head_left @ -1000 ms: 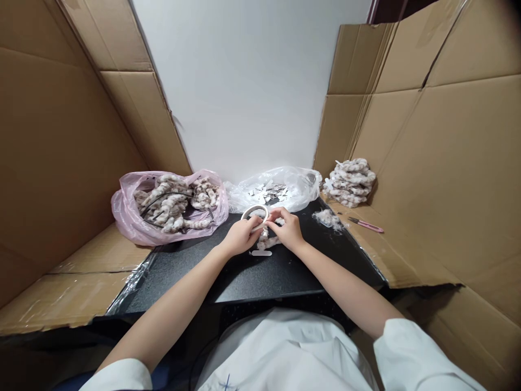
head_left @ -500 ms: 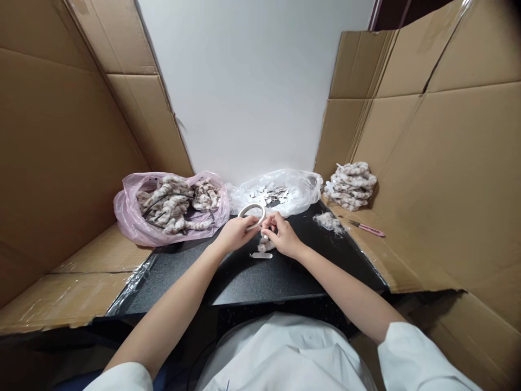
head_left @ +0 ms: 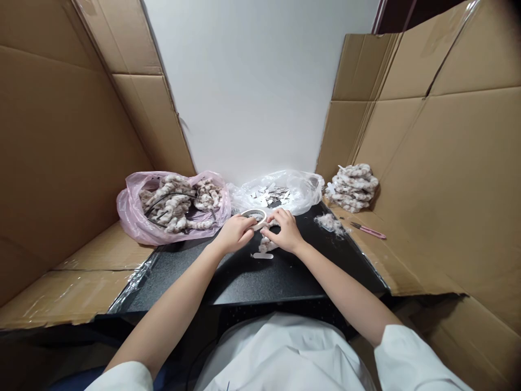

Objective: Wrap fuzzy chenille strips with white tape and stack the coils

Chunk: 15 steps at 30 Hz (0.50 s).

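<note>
My left hand (head_left: 236,234) is closed on a roll of white tape (head_left: 262,213), gripping it at its near left side. My right hand (head_left: 285,232) is at the roll's right edge, its thumb and fingers curved toward the tape; whether it pinches a strip is too small to make out. Under and between the hands, a fluffy white-and-brown piece (head_left: 266,244) lies on the black table (head_left: 240,282), partly hidden by my right hand. Just in front of it is a small whitish strip with rounded ends (head_left: 263,256).
A pink plastic bag (head_left: 132,217) of fluffy strands stands at left. Behind the hands, a clear bag (head_left: 305,190) holds small white tags. At right are a fluffy stack (head_left: 354,187), loose fluff (head_left: 329,222) and pink thread snips (head_left: 368,230). Cardboard walls (head_left: 456,179) flank the table.
The tape roll has come down and tilted flatter, its position slightly to the right. My right hand's fingers have spread a little more around its edge.
</note>
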### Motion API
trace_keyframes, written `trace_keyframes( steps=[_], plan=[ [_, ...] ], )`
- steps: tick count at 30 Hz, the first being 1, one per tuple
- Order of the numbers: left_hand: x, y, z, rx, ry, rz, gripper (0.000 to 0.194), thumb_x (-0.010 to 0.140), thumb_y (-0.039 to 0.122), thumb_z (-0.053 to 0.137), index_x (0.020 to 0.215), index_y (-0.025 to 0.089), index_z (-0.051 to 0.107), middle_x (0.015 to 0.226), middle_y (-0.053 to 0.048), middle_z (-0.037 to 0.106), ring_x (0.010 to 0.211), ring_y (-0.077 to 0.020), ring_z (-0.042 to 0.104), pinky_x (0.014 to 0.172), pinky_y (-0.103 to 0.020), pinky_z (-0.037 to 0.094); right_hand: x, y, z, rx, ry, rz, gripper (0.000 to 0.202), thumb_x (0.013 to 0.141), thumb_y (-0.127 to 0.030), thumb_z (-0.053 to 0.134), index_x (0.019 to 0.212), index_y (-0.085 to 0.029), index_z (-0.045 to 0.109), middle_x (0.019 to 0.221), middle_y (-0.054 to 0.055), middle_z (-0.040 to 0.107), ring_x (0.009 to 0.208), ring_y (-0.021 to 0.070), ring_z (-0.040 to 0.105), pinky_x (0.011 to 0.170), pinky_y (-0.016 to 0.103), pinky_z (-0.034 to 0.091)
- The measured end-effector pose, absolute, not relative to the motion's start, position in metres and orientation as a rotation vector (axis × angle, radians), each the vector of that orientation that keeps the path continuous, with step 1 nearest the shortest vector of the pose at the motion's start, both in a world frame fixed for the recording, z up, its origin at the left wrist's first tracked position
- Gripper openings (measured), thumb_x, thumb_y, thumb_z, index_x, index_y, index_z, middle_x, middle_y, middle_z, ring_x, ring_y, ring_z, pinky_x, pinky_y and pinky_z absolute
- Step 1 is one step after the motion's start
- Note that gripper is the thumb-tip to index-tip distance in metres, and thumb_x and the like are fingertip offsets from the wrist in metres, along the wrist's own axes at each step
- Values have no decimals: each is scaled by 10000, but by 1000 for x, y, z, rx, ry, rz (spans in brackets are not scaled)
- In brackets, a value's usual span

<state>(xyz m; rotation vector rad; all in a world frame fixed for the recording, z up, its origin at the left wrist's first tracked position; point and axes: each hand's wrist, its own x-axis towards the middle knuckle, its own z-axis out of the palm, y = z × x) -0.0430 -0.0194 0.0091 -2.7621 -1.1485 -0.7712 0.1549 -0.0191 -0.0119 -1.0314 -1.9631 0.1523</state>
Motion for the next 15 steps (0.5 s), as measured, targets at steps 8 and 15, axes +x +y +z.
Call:
trace_keyframes(
  steps=[8, 15],
  plan=[
    [-47, -19, 12, -2797, -1084, -752, 134, 834, 242, 430, 786, 185, 542, 654, -24, 578, 626, -174, 520, 695, -294, 364, 158, -26, 2, -1062, -2078, -102, 98, 797, -201, 564, 711, -199, 610, 932, 47, 630, 946, 227, 486, 883, 416, 283],
    [-65, -14, 26, -2682, -1165, -736, 378, 916, 425, 365, 644, 186, 473, 564, -1, 508, 567, -155, 461, 705, -313, 329, 172, -61, 39, -1036, -2175, -151, 122, 804, -202, 530, 687, -185, 560, 909, 34, 622, 946, 210, 469, 893, 409, 248]
  ],
)
